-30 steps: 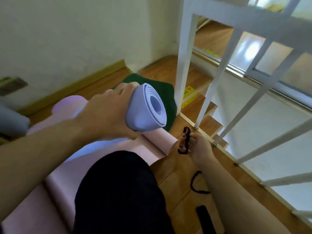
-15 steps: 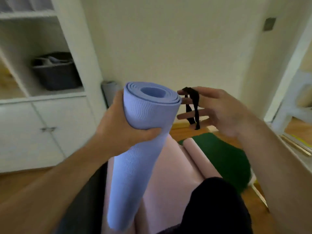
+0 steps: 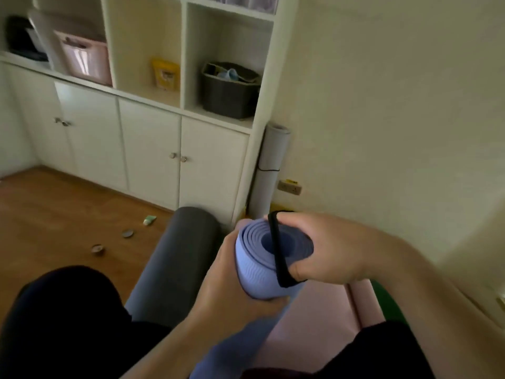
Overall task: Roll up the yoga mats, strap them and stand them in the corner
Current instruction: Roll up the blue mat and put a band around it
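Note:
My left hand (image 3: 232,291) grips a rolled lavender yoga mat (image 3: 257,272) near its upper end, holding it upright. My right hand (image 3: 322,253) stretches a black elastic strap (image 3: 277,250) between its fingers and thumb across the open top of the roll. A rolled dark grey mat (image 3: 177,263) lies on the floor just left of it. A pink mat (image 3: 314,332) lies flat below, with a green mat (image 3: 388,305) at its right edge. A strapped pale grey roll (image 3: 269,170) stands upright in the corner.
White cabinets (image 3: 153,149) with open shelves above line the far wall, holding a dark bin (image 3: 229,91) and a pink bin (image 3: 84,58). Small objects (image 3: 127,233) lie on the wooden floor at left. My dark-clad knees fill the bottom of the view.
The view swung left toward the cabinets. My right hand moved from beside the roll to over its top, and the strap now spans the mat's open end.

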`<move>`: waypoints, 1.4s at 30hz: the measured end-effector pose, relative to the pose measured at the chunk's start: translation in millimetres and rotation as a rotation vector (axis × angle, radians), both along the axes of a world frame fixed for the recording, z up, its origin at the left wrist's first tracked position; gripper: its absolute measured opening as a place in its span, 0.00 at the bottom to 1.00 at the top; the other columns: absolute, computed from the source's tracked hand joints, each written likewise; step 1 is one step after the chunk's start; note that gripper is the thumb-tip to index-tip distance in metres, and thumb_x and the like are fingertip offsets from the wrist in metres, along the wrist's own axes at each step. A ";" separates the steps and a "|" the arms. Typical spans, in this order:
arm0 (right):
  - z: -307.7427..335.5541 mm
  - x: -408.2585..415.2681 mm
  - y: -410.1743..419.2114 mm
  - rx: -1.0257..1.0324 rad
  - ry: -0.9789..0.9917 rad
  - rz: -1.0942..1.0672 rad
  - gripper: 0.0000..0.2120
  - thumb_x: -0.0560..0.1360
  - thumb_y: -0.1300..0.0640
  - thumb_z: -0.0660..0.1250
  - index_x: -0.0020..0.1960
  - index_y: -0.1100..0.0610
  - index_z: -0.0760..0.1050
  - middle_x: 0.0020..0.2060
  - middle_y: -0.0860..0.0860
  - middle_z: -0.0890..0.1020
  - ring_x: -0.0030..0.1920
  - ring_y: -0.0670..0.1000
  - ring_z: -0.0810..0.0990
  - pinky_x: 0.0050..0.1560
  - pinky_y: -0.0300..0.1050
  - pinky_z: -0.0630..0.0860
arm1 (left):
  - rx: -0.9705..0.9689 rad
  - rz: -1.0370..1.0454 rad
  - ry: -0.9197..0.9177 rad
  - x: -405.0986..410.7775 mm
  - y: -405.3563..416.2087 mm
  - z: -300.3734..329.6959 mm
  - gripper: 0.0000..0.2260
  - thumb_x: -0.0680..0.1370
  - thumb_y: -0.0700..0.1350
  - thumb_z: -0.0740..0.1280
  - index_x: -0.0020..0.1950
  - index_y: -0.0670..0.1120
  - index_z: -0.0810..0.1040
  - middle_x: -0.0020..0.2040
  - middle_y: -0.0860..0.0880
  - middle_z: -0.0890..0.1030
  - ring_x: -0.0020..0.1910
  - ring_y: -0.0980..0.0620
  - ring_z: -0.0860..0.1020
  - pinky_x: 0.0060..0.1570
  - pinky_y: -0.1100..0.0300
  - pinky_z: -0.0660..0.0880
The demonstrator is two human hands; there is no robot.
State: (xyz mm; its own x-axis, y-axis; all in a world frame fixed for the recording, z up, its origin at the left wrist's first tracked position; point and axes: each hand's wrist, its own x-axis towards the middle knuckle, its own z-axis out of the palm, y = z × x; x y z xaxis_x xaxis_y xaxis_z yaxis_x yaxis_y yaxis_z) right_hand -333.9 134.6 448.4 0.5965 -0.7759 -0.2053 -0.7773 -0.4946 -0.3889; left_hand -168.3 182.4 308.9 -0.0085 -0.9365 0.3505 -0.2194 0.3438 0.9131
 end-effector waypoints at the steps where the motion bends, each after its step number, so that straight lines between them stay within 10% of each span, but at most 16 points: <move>1: -2.2 2.9 1.1 0.002 0.011 0.009 0.22 0.69 0.53 0.77 0.61 0.43 0.76 0.48 0.41 0.84 0.45 0.44 0.82 0.47 0.51 0.82 | -0.010 0.015 0.016 1.2 3.2 -2.9 0.44 0.63 0.35 0.86 0.66 0.65 0.67 0.59 0.77 0.76 0.61 0.73 0.75 0.55 0.77 0.72; 9: -17.8 10.4 14.1 -0.004 0.130 -0.019 0.25 0.66 0.43 0.75 0.61 0.38 0.71 0.56 0.38 0.77 0.56 0.45 0.78 0.56 0.51 0.79 | 0.064 0.106 -0.059 2.1 15.8 -41.6 0.55 0.56 0.64 0.86 0.76 0.66 0.60 0.69 0.64 0.74 0.68 0.62 0.75 0.66 0.55 0.77; 14: -57.8 16.8 11.2 0.049 0.350 -0.047 0.47 0.75 0.45 0.73 0.84 0.45 0.48 0.80 0.40 0.57 0.76 0.49 0.64 0.46 0.33 0.63 | 0.147 -0.093 -0.031 -2.6 0.7 -68.7 0.44 0.65 0.44 0.87 0.75 0.59 0.67 0.66 0.67 0.77 0.70 0.60 0.75 0.60 0.70 0.75; 18: -80.6 16.2 7.5 -0.012 0.271 -0.089 0.49 0.73 0.46 0.74 0.85 0.45 0.48 0.80 0.40 0.55 0.78 0.49 0.62 0.50 0.31 0.63 | 0.203 -0.246 -0.034 16.5 -10.2 -89.4 0.48 0.71 0.44 0.82 0.82 0.56 0.54 0.76 0.58 0.69 0.76 0.58 0.69 0.71 0.58 0.72; 23: -94.3 23.3 10.3 -0.128 0.156 -0.124 0.45 0.67 0.39 0.77 0.78 0.46 0.62 0.70 0.44 0.68 0.70 0.49 0.69 0.67 0.47 0.73 | 0.471 -0.322 0.119 35.8 -25.1 -57.8 0.26 0.78 0.45 0.75 0.71 0.60 0.68 0.64 0.62 0.81 0.68 0.60 0.77 0.62 0.67 0.76; 27: -106.2 31.2 7.8 -0.148 0.048 -0.165 0.45 0.60 0.32 0.72 0.74 0.42 0.65 0.65 0.42 0.73 0.65 0.47 0.76 0.64 0.49 0.78 | 0.392 -0.068 -0.218 33.7 -5.7 -25.5 0.29 0.70 0.71 0.72 0.62 0.56 0.70 0.49 0.55 0.83 0.46 0.66 0.81 0.40 0.68 0.78; 31: -117.5 31.1 12.5 -0.190 -0.008 -0.171 0.34 0.62 0.33 0.69 0.66 0.41 0.69 0.57 0.42 0.74 0.56 0.46 0.77 0.59 0.49 0.80 | 0.404 0.159 -0.306 17.0 -9.7 -19.9 0.15 0.80 0.61 0.69 0.49 0.53 0.68 0.40 0.53 0.81 0.34 0.57 0.81 0.27 0.68 0.72; 36: -117.9 32.4 19.2 -0.238 -0.019 -0.186 0.37 0.64 0.35 0.74 0.68 0.37 0.63 0.62 0.42 0.73 0.61 0.48 0.76 0.60 0.49 0.80 | 0.275 0.169 -0.436 23.9 -10.9 -26.6 0.19 0.85 0.57 0.53 0.55 0.42 0.74 0.42 0.48 0.80 0.39 0.48 0.78 0.38 0.53 0.72; 40: -118.8 35.3 22.8 -0.242 -0.010 -0.189 0.45 0.66 0.37 0.77 0.76 0.40 0.58 0.69 0.45 0.70 0.67 0.50 0.74 0.65 0.50 0.78 | 0.323 0.110 -0.215 35.8 -16.3 -23.0 0.12 0.85 0.46 0.59 0.45 0.45 0.76 0.38 0.47 0.79 0.36 0.53 0.78 0.36 0.57 0.75; 42: -116.9 34.0 22.9 -0.194 -0.013 -0.206 0.48 0.66 0.39 0.80 0.79 0.43 0.58 0.71 0.45 0.66 0.69 0.50 0.72 0.67 0.50 0.77 | 0.349 0.065 -0.125 47.1 -17.3 -24.4 0.13 0.81 0.51 0.61 0.42 0.47 0.77 0.39 0.43 0.80 0.39 0.45 0.80 0.43 0.42 0.79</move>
State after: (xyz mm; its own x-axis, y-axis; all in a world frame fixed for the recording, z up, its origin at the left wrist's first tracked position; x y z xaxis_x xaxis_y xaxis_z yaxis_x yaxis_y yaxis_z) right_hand -300.0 157.5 331.5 0.4239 -0.9051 -0.0341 -0.8647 -0.3932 -0.3126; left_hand -121.2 165.1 284.5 0.0325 -0.9994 0.0105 -0.3482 -0.0015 0.9374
